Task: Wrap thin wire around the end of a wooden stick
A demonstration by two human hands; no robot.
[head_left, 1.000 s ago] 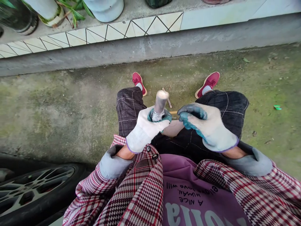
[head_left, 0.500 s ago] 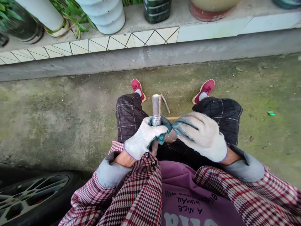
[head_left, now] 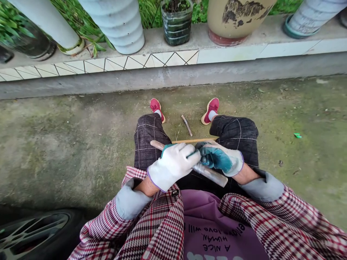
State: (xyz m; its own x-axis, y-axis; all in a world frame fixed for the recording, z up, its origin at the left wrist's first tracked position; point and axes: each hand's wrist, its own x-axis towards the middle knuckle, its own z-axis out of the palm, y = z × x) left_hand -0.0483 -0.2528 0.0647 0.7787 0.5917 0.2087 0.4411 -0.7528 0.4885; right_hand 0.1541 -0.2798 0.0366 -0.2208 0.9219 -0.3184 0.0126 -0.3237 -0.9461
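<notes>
A smooth wooden stick (head_left: pixel 217 178) lies slantwise across my lap, its thick cut end low on the right and its thinner end up on the left. Silvery wire (head_left: pixel 199 168) is wound round it near the middle. My left hand (head_left: pixel 175 164), in a white glove with a green-coated palm, is closed round the stick. Just beside the wire, my right hand (head_left: pixel 223 157) wears a matching glove with its fingers curled together against the stick. What those fingers pinch is hidden.
A short stick (head_left: pixel 186 125) lies on the mossy concrete between my shoes. A thin yellowish wooden edge (head_left: pixel 193 140) spans between my knees. Ahead runs a tiled ledge (head_left: pixel 230 53) with several plant pots. A car wheel (head_left: pixel 35 234) stands at lower left, and a green scrap (head_left: pixel 297 135) lies right.
The stick has swung from upright to slanting, its thick end now down to the right. My left hand turned over with it, and my right hand rotated palm-inward against it. My knees came closer together.
</notes>
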